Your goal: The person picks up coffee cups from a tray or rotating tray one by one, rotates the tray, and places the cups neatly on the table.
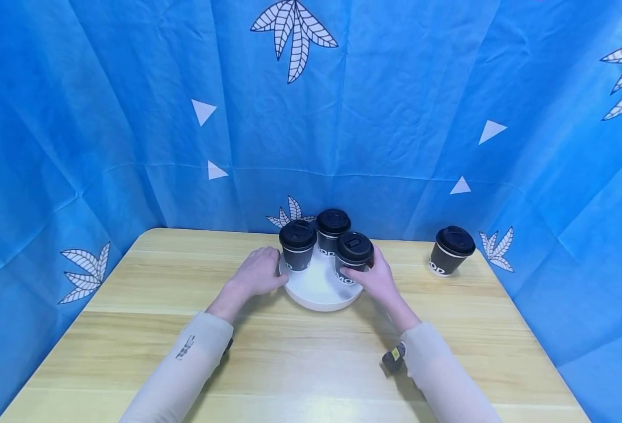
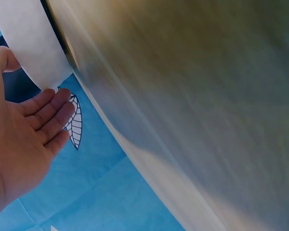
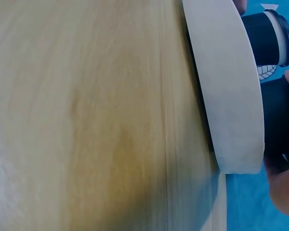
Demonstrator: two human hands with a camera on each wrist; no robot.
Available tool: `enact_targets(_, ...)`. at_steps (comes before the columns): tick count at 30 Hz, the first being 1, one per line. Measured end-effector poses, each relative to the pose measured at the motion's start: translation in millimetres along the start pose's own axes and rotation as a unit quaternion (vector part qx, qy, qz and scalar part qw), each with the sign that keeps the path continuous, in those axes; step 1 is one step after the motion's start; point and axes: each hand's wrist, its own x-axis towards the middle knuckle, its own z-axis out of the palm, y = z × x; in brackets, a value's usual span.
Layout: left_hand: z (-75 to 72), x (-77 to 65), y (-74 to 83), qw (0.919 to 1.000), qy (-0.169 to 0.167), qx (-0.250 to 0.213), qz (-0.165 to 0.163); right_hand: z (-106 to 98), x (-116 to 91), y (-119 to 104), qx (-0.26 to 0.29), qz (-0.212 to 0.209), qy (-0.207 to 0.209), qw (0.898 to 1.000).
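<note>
A round white turntable-like tray (image 1: 318, 298) sits on the table and carries three dark paper coffee cups with black lids. My right hand (image 1: 378, 283) grips the front right cup (image 1: 354, 252), thumb across its near side; in the right wrist view this cup (image 3: 278, 118) is upright at the tray's edge. At the tray's left side my left hand (image 1: 260, 274) rests by the rim, close to the left cup (image 1: 297, 249). Its fingers look fairly straight in the left wrist view, beside the white side wall (image 2: 36, 43). Behind stands the back cup (image 1: 333, 229).
Another lidded coffee cup (image 1: 450, 252) stands apart at the table's far right. Blue patterned curtain (image 1: 395, 106) hangs close behind the wooden table (image 1: 300, 364) and along both sides. A small black device (image 1: 393, 358) is at the right wrist.
</note>
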Motion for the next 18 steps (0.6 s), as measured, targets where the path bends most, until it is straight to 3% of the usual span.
enact_targets(8, 1.7, 1.6, -0.9, 0.9999, -0.001, 0.012, 0.002, -4, -3, -8, -0.013, -0.015, 0.012, 1.0)
enact_targets(18, 3.3, 2.7, -1.6, 0.9996, -0.002, 0.025, 0.008, -23, -4, -21, -0.025, -0.032, 0.067, 0.997)
